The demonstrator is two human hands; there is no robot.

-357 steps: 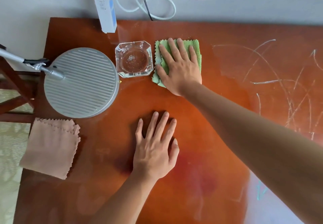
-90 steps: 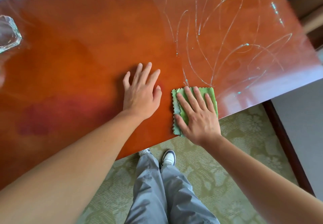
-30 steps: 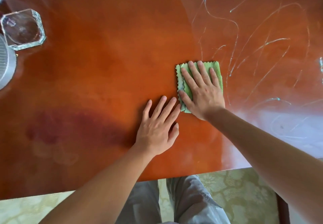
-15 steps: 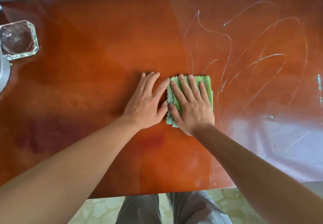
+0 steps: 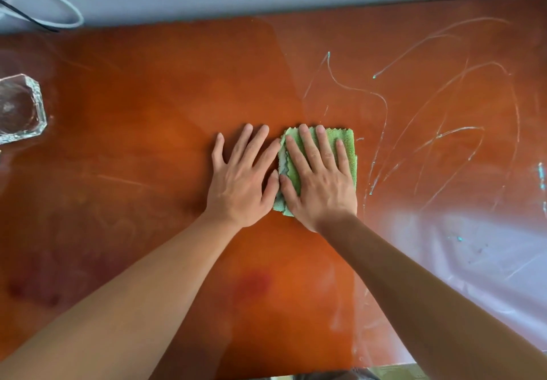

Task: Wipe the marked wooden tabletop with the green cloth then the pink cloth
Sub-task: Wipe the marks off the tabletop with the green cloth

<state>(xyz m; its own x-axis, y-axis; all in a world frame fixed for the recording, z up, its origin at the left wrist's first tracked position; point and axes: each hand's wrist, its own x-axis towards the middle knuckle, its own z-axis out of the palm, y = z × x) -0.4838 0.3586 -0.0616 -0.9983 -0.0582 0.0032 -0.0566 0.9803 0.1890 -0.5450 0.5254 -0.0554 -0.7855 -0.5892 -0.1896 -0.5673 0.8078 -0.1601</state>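
Note:
The folded green cloth lies flat on the reddish wooden tabletop, near its middle. My right hand presses flat on the cloth, fingers spread and pointing away from me. My left hand lies flat on the bare wood just left of the cloth, its thumb touching the cloth's left edge. Pale curved scribble marks cover the wood to the right of the cloth. The pink cloth is out of view.
A square glass ashtray stands at the left edge. White and black cables lie past the far edge against the wall. The near table edge runs along the bottom; a bright glare patch covers the right front.
Over the last second my right hand slid the green cloth a little left and toward me, and my left hand moved up beside it until the two touch.

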